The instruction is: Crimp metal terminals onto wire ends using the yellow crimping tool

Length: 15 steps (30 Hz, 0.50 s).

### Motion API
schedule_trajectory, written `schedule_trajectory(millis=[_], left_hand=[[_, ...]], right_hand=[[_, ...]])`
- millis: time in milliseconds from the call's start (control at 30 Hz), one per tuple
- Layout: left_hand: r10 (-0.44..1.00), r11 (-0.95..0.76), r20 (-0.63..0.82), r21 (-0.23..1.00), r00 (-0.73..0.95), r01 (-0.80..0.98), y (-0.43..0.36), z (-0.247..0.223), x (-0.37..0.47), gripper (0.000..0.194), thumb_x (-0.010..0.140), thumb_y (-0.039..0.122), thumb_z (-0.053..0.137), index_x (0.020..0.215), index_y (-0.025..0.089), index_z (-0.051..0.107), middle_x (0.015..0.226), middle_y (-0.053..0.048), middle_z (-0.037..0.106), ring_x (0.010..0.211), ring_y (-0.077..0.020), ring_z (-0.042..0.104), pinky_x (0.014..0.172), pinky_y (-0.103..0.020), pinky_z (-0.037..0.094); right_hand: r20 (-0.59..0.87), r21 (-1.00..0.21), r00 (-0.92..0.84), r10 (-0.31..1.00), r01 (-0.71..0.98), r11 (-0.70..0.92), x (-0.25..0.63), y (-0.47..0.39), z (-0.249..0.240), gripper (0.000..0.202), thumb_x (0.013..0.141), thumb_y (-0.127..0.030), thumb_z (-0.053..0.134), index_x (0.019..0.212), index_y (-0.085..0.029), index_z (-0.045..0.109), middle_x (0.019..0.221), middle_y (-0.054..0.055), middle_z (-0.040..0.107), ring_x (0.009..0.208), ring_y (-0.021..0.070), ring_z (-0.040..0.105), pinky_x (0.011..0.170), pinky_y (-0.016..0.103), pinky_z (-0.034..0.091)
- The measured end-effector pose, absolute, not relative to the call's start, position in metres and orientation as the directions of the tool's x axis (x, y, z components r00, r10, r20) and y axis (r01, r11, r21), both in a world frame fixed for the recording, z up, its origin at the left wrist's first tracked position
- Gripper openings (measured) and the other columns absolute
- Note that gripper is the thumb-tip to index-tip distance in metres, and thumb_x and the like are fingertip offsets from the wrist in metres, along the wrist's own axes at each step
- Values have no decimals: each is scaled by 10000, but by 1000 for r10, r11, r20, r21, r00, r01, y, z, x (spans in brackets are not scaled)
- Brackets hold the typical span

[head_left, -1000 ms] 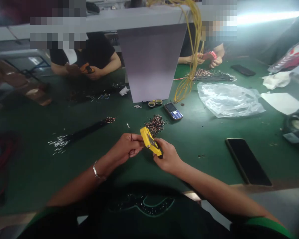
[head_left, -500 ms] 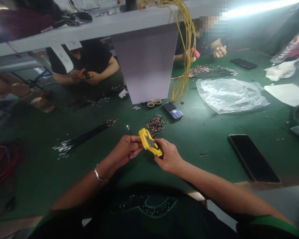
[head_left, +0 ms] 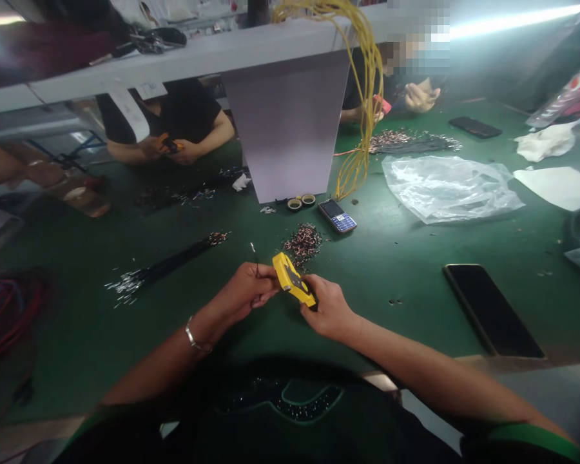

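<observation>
My right hand is closed round a yellow hand tool with a grey middle part. Close beside the tool's head, my left hand pinches a thin black wire whose silvery tip points up. The wire's lower end is hidden by the fingers. Just beyond the tool lies a heap of small copper-coloured pieces. To the left, a bundle of black wires rests on the green table, with silvery ends at its left and coppery ends at its right.
A keypad phone and two tape rolls lie beyond the heap. A large phone and a plastic bag are on the right. Yellow cables hang from a white shelf. Other people's hands work across the table.
The view has shifted slightly. My hands keep nearly the same pose on the wire and the yellow tool. Across the table at the right, another person's hand has opened somewhat.
</observation>
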<state>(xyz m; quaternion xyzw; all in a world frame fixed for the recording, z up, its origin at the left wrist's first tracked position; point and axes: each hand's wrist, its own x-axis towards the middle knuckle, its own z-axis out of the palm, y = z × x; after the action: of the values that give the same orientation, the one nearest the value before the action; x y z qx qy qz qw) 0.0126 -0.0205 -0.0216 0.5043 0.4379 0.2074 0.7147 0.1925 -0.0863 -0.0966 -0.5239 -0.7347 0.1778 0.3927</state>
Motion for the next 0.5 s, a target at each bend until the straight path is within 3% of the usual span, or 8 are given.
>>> schedule_trajectory(millis=[500], left_hand=[[729,424,-453,888,514,180,-20,-20,15,77,571,147,593,516,139,540,390,73,414,338,-10,248,359,-193,135]], right_hand=[[404,-654,-135,905,650,389,189,-87,-98,139,717,-198,483,854,-181,497,641,29,603,542,174,560,544,271,404]])
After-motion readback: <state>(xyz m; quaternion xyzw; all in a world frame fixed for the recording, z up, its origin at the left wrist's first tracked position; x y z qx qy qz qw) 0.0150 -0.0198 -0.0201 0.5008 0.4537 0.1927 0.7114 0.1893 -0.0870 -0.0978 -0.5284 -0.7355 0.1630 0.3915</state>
